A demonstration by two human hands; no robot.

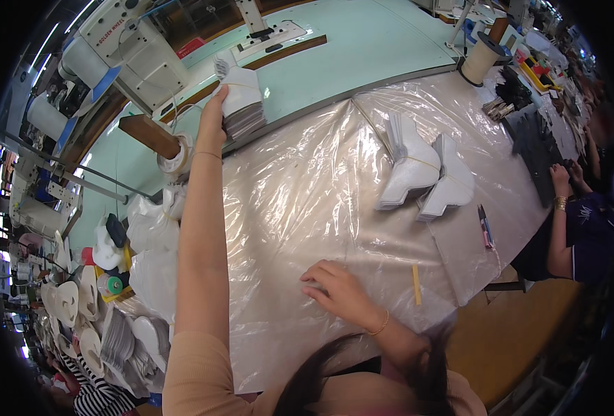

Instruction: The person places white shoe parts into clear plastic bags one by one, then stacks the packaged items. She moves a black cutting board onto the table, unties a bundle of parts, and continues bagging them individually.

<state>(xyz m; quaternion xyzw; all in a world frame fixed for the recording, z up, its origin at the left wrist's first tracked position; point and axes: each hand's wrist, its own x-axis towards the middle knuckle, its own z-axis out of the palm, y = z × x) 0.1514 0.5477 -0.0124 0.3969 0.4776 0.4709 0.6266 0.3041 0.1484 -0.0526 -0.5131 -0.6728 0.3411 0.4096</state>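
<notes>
My left arm stretches far forward, and my left hand [217, 116] is closed around the left side of a stack of white cut-out pieces [243, 104]. A thin band runs across that stack, which is at the edge of the pale green machine table [362, 41]; some of my fingers are hidden behind it. My right hand [339, 291] rests on the plastic-covered table [300, 222], fingers apart and slightly bent, holding nothing. Beyond it to the right, two more banded stacks lie side by side, a left stack [409, 166] and a right stack [451, 180].
A yellow strip [416, 285] and slim pen-like tools [486, 227] lie at the right. A thread cone [482, 59] stands at the far right. Left are a sewing machine [133, 52], a tape roll [175, 156] and piled pieces [123, 347]. Another person's hand [560, 177] is at dark gloves [534, 149].
</notes>
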